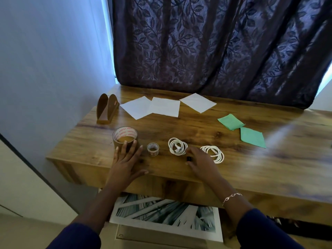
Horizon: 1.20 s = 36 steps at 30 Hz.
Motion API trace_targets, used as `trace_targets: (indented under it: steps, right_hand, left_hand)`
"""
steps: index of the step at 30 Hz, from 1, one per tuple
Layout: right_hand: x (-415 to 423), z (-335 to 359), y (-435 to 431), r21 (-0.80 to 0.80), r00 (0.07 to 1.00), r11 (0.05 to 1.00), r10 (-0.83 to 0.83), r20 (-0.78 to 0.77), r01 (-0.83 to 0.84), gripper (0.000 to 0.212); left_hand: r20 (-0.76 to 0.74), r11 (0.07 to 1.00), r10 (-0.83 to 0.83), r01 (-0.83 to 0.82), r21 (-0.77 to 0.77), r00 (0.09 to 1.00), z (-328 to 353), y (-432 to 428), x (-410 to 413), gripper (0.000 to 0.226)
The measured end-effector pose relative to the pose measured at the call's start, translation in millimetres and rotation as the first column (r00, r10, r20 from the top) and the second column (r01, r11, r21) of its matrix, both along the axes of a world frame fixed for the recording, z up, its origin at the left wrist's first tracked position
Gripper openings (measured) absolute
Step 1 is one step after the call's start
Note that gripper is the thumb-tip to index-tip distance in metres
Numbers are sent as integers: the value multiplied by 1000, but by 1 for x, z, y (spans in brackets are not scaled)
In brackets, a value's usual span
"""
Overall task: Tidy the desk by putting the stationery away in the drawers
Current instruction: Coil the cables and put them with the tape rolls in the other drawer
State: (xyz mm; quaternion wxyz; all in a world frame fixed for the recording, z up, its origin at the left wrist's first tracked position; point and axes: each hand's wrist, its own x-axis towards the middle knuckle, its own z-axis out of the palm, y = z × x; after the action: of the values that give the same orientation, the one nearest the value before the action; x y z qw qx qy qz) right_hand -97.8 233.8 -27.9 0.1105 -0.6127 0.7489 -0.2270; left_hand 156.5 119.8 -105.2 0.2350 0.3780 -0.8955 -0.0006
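Nearest me, below the desk edge: open drawer (pixel 143 232), with a patterned sheet (pixel 161 216) lying in it. Room there, I judge, for the small items.

Left hand (pixel 125 162) flat on the desk (pixel 197 130), fingers spread and straight, tips against the near wall of the brown tape roll (pixel 124 139). The roll sits on its flat side at the front left. I'd expect it to be stiff and fairly weighty with a smooth rim; best taken across the outer wall, or with a thumb hooked in the core.

Right hand (pixel 201 162) rests between two coils, fingers bent, tips down. I cannot tell whether it pinches anything; a small dark spot by the thumb is unclear.

Small clear tape (pixel 152 149) stands just right of the brown roll: light, rigid, an easy pinch.

Left cable coil (pixel 177 146) and right cable coil (pixel 213 153): soft and springy, likely to unwind. Grip across the whole bundle.

Further right, two green papers (pixel 252 137), corners touching; thin, need an edge lifted.

Further back, three white sheets (pixel 165 106), two overlapping. At their left, a wooden holder (pixel 106 110), upright.

Nothing blocks the front row. Curtain (pixel 215 42) hangs behind the desk.
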Motion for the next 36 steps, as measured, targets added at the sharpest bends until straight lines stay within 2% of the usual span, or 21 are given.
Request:
trace_targets:
  steps: [1,3,4,5,6,7,8,9,10,11,12,13,15,17,21,23,27,31,36]
  right_hand:
    - [5,2,6,-103,997,995,-7,70,14,30]
    - [21,3,22,-271,947,955,-27,320,119,17]
    - [32,1,33,-294,882,934,-43,470,202,18]
    - [44,-3,41,-282,775,915,-52,630,290,21]
    - [55,-7,49,-240,599,894,-39,800,380,22]
    - [64,-13,55,-169,359,867,-12,933,470,23]
    - [70,-18,59,-65,108,841,7,994,537,23]
    - [74,-25,61,65,-107,813,-3,994,579,23]
    - [74,-32,62,195,-267,774,-35,963,602,21]
    - [75,-41,63,308,-376,736,-79,923,603,19]
    - [75,-49,64,390,-435,711,-131,891,585,18]
    - [76,-58,65,452,-469,698,-185,863,556,18]
    - [77,-77,62,547,-533,676,-262,805,494,19]
    - [75,-95,53,601,-582,655,-290,760,458,21]
    - [69,-123,29,688,-583,591,-404,705,421,25]
    - [67,-133,20,720,-579,548,-446,683,426,30]
    - [61,-145,14,726,-602,514,-422,678,457,32]
    - [60,-152,21,706,-594,545,-405,695,453,30]
    - [64,-160,44,720,-518,566,-508,688,401,31]
  left_hand:
    - [-20,1000,15,-15,-14,1000,-1,3,-2,76]
    - [-75,997,50,-54,-56,996,-3,18,-9,69]
    - [-124,997,52,-59,-58,991,-6,31,-14,66]
    - [-196,998,41,-50,-37,980,-10,47,-19,62]
    - [-285,999,39,-37,12,958,-13,65,-23,57]
    - [-392,995,69,-36,90,917,-15,85,-27,52]
    - [-513,978,153,-57,199,844,-13,103,-31,45]
    - [-628,933,306,-96,346,716,-13,118,-34,36]
    - [-691,845,502,-126,519,520,-12,127,-37,25]
    - [-660,712,689,-115,692,299,-18,127,-38,18]
    - [-546,554,829,-45,832,120,-25,123,-37,17]
    - [-393,391,919,59,918,22,-33,117,-33,22]
    - [-138,131,990,278,951,3,-49,99,-25,38]
    - [-15,8,1000,408,913,14,-63,85,-23,53]
    - [76,-70,997,548,834,11,-77,65,-25,77]
    - [86,-93,995,596,797,40,-84,58,-26,84]
    - [44,-86,996,668,739,80,-81,54,-35,81]
    - [44,-111,992,626,772,121,-82,55,-35,84]
    - [35,-132,982,539,832,187,-86,79,-21,80]
